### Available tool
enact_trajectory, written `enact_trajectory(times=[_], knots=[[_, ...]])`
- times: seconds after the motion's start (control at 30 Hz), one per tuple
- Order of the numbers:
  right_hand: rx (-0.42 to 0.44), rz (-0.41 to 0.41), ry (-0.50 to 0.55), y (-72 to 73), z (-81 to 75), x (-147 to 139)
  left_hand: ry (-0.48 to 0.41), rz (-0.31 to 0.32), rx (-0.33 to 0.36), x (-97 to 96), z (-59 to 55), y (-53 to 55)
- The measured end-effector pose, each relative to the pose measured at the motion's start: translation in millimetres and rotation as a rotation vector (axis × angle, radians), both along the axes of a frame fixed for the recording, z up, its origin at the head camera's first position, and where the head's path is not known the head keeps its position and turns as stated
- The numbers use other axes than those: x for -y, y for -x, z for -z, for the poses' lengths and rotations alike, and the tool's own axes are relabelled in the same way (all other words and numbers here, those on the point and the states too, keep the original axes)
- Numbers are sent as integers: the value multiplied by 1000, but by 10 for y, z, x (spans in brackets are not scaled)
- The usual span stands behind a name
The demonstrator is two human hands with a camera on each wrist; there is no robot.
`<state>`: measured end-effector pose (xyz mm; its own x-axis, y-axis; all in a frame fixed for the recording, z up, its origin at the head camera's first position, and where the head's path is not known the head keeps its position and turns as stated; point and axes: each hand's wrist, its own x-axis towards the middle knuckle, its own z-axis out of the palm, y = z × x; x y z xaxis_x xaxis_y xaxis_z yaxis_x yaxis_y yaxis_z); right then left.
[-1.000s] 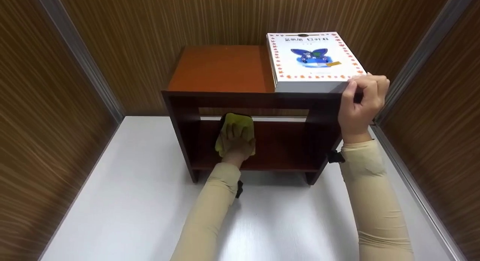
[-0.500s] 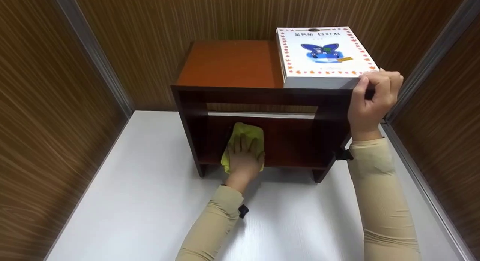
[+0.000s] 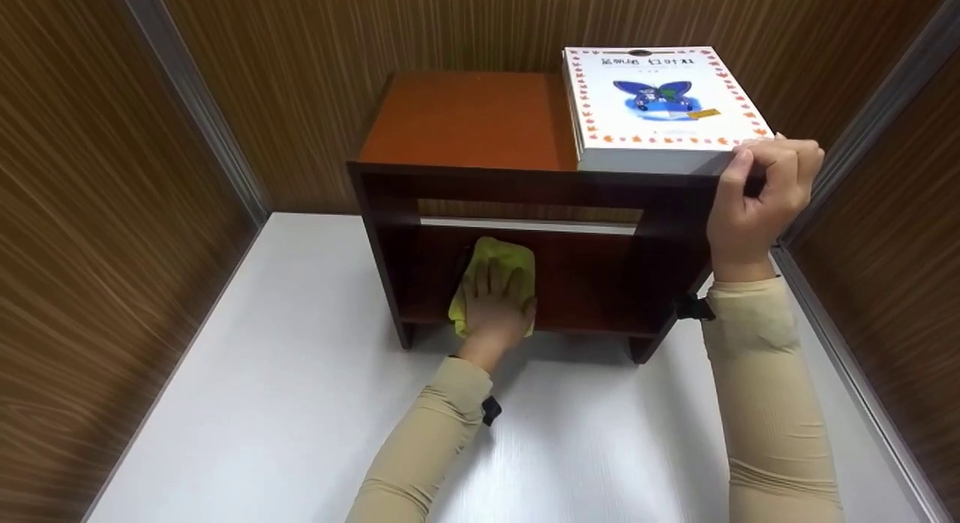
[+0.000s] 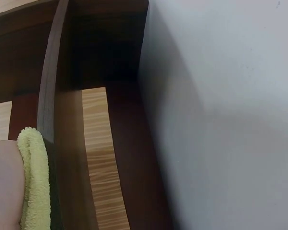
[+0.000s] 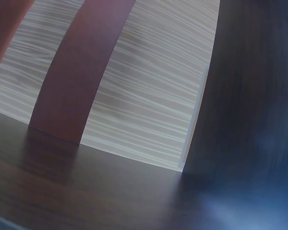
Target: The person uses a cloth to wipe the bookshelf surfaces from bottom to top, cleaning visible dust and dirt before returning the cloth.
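The left hand (image 3: 495, 309) lies flat on the yellow terry cloth (image 3: 515, 254), fingers spread and clasping nothing; the right hand (image 3: 769, 196) has thumb and bent fingers pinching the near right corner of the stack of picture books (image 3: 667, 103), butterfly cover up, at the top right of the two-tier wooden shelf (image 3: 476, 121); whether it also grips the shelf's top board, I cannot tell.

The cloth rests on the shelf's lower board (image 3: 577, 283), mostly left of the shelf's middle, its near end at the shelf's front edge; its longer side runs front to back, the far end leaning slightly right, roughly in line with the left forearm; the left hand is thus the nearer, directly over it, the right well apart, up by the shelf's top right corner; the shelf stands on a white table (image 3: 285, 403).
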<state>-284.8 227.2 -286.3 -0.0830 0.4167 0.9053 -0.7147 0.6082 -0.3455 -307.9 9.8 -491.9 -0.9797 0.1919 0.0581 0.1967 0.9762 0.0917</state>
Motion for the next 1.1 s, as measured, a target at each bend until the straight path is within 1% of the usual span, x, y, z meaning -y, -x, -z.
enact_trajectory(times=[0.17, 0.3, 0.53, 0.67, 0.8, 0.9, 1.0, 1.1], knots=[[3, 5, 2, -15, -11, 0, 1, 11, 34, -21, -24, 66], [8, 9, -2, -25, -16, -9, 12, 10, 53, -57, -28, 144], [17, 16, -14, -23, -12, -2, 28, -11, 71, -103, -42, 324], [13, 22, -13, -10, -9, -11, 32, -7, 84, -130, -73, 434], [6, 41, -16, 23, 9, -39, 39, -5, 85, -143, -111, 533], [3, 48, -23, 56, 34, -61, 27, -11, 88, -143, -123, 601], [8, 48, -25, 70, 56, -79, 14, -10, 88, -150, -131, 641], [0, 41, -26, 66, 42, -77, 12, -10, 79, -155, -157, 657]])
